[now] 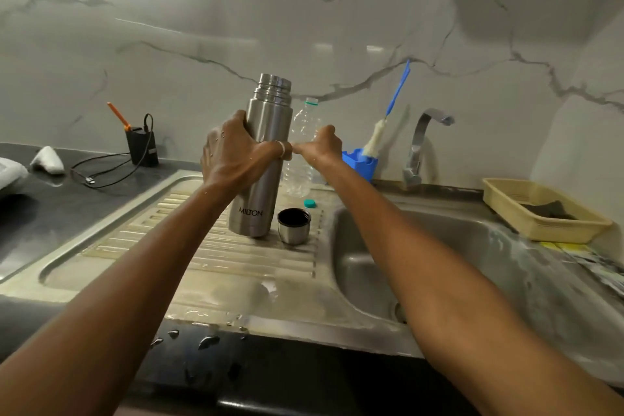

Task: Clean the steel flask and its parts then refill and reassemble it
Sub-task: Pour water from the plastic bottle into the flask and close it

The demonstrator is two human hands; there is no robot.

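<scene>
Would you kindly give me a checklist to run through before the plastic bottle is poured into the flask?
1. Mouth of flask uncovered: ok.
2. Base set on drainboard, left hand gripping the body: ok.
3. Grip of right hand on plastic bottle: ok.
4. That bottle uncapped, its teal cap lying on the drainboard: ok.
5. Water inside it: cannot tell.
6. The steel cup stands beside the flask, untouched: ok.

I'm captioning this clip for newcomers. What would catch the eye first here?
The steel flask stands upright on the drainboard at centre, gripped by the left hand. Just behind it the right hand holds a clear bottle. A steel cup stands open beside the flask's base, with a teal cap behind it.
</scene>
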